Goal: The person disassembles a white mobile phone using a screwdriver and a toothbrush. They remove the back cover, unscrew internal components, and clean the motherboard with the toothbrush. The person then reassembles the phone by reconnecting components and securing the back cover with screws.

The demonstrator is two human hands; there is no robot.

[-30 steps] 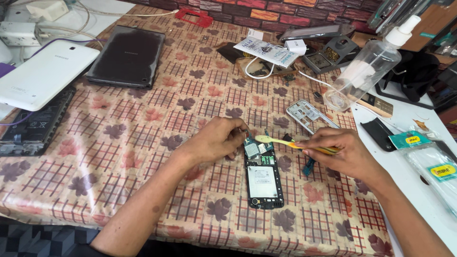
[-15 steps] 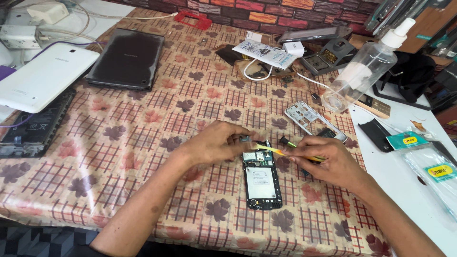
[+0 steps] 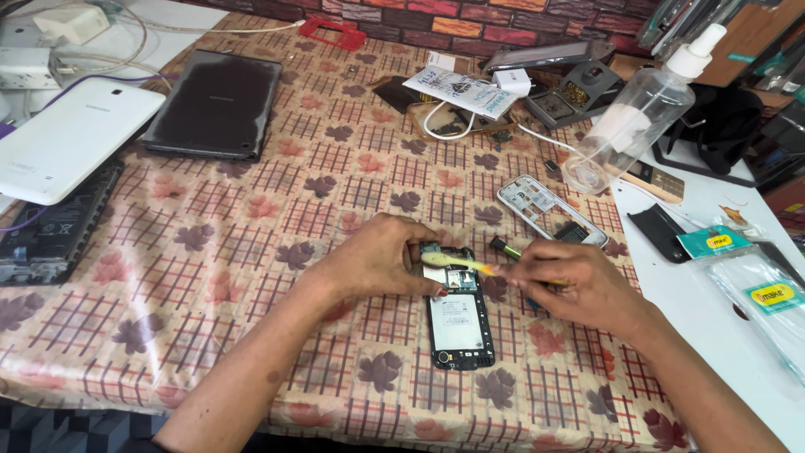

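An opened mobile phone (image 3: 458, 323) lies face down on the patterned tablecloth (image 3: 251, 218), its circuit board and white battery bay exposed. My left hand (image 3: 381, 256) rests on the phone's upper left corner and steadies it. My right hand (image 3: 579, 285) grips a thin yellow tool (image 3: 465, 265), whose tip lies across the top of the phone's board. A small dark part (image 3: 503, 247) sits just above the tool.
A grey phone frame (image 3: 549, 210) lies beyond my right hand. A clear spray bottle (image 3: 633, 117) stands at the right. A black tablet (image 3: 218, 105), a white tablet (image 3: 71, 138), chargers, cables and packaged parts (image 3: 755, 285) surround the work spot.
The view has shifted slightly. My right hand has moved the yellow tool's tip a little left over the phone's board. My left hand stays on the phone.
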